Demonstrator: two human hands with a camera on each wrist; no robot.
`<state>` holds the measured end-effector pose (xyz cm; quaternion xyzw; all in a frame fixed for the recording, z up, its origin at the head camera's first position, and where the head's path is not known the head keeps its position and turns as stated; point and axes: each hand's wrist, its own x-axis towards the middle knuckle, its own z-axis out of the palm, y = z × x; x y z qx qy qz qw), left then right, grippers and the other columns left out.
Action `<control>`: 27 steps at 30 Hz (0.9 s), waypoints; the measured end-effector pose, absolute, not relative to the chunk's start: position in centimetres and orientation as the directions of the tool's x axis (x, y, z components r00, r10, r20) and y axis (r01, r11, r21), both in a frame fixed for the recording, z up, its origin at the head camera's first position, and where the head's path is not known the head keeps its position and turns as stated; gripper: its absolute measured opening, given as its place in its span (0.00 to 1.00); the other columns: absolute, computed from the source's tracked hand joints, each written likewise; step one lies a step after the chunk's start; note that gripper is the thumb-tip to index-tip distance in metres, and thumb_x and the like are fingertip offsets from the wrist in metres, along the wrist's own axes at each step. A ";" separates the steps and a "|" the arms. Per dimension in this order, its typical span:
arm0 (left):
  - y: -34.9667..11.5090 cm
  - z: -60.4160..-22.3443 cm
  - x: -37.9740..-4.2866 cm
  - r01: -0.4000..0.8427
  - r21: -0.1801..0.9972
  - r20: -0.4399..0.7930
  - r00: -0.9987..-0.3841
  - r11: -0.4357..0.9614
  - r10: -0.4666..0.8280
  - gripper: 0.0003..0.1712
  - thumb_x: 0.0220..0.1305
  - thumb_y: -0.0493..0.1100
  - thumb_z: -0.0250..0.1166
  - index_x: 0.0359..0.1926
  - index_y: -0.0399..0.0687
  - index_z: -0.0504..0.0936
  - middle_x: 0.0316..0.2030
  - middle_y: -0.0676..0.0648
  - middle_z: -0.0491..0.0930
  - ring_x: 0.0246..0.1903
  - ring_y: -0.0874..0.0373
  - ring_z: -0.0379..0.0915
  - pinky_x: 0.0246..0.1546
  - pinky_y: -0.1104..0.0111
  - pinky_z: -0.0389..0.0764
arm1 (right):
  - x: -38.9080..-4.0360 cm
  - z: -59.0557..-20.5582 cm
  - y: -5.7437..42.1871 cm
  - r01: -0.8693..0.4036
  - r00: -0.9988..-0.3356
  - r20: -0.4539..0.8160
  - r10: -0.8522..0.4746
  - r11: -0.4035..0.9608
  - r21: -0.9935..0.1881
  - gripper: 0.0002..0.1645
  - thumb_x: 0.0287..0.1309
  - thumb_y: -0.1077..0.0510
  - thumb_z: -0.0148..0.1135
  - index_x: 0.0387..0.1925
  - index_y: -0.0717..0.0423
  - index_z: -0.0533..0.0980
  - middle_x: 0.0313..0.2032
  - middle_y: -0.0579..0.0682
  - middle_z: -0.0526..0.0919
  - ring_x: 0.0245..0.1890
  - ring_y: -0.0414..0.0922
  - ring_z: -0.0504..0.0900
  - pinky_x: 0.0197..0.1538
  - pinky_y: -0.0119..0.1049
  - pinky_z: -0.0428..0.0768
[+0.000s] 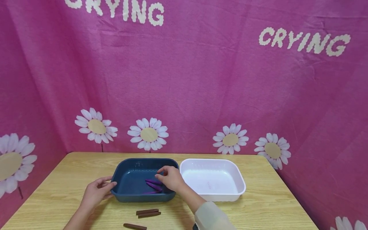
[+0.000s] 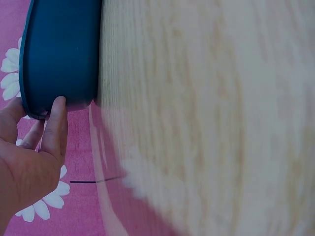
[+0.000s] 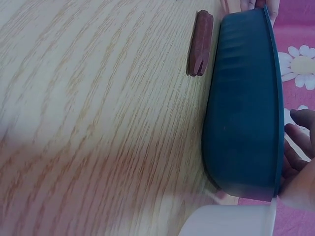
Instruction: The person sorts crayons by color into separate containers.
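A dark blue tray [image 1: 143, 198] stands on the table, with several tapered purple sticks [image 1: 154, 187] lying inside towards its right. At the tray's left end, my left hand [image 1: 96, 193] grips the rim; the thumb is over the edge and the fingers press the outer wall. My right hand [image 1: 171, 180] reaches over the right end of this tray, above the purple sticks. Its fingers [image 3: 298, 135] are loosely bent and apart in the right wrist view, with nothing seen between them.
To the right, a white tray [image 1: 212, 197] stands close against the blue one. Two brown sticks [image 1: 148, 213] lie side by side in front of the blue tray, and another brown stick [image 1: 135, 226] is nearer the front. Behind the wooden table [image 1: 267, 198] hangs a pink flowered cloth [image 1: 184, 80].
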<state>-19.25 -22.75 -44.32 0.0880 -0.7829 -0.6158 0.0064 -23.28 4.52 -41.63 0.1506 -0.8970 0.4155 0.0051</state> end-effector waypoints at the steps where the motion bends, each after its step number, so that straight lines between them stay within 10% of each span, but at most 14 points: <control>1: -22.8 -44.3 -19.2 -0.133 0.965 -0.101 -0.984 0.226 -0.146 0.30 0.61 0.40 0.62 0.60 0.26 0.67 0.33 0.47 0.82 0.31 0.62 0.81 0.34 0.66 0.84 | -23.3 -41.6 4.5 -0.277 -0.954 0.137 -0.268 0.607 -0.745 0.12 0.56 0.52 0.64 0.38 0.56 0.81 0.22 0.43 0.73 0.22 0.37 0.66 0.24 0.28 0.66; 27: -23.0 -44.2 -19.3 -0.180 0.942 -0.137 -0.977 0.282 -0.164 0.34 0.60 0.48 0.64 0.60 0.29 0.68 0.34 0.49 0.81 0.29 0.65 0.78 0.32 0.66 0.85 | -23.0 -39.8 6.3 -0.319 -0.942 0.195 -0.274 0.550 -0.772 0.11 0.53 0.56 0.66 0.40 0.54 0.81 0.27 0.46 0.79 0.24 0.36 0.69 0.23 0.27 0.69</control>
